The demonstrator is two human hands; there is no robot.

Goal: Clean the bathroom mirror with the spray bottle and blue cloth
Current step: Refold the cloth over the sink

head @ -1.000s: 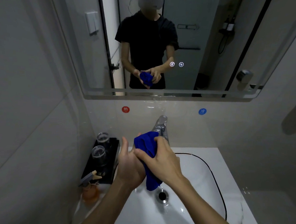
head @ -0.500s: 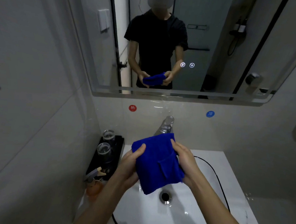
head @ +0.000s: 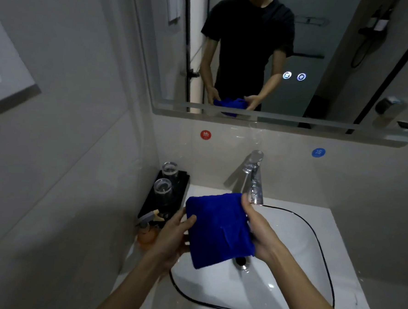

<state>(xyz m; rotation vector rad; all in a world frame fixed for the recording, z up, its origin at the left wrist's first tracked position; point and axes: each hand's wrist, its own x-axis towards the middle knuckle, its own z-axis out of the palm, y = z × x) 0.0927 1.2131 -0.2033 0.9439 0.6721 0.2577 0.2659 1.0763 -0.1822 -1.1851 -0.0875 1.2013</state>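
A folded blue cloth point(head: 218, 229) is held flat above the white sink point(head: 293, 274). My left hand point(head: 172, 239) grips its left edge, thumb on top. My right hand point(head: 259, 229) holds its right edge with fingers curled round it. The bathroom mirror point(head: 335, 55) hangs on the wall above the sink and reflects a person in a black shirt holding the cloth. An orange spray bottle point(head: 147, 232) with a grey trigger head stands on the counter at the sink's left, just left of my left hand.
A chrome faucet point(head: 251, 178) rises behind the cloth. A black tray point(head: 183, 184) with two clear glasses point(head: 163, 190) sits at the back left of the counter. The drain point(head: 240, 261) shows below the cloth. Walls close in on both sides.
The cloth went from bunched between both hands to spread flat and folded, held by its two edges. The view has shifted left and closer to the sink.
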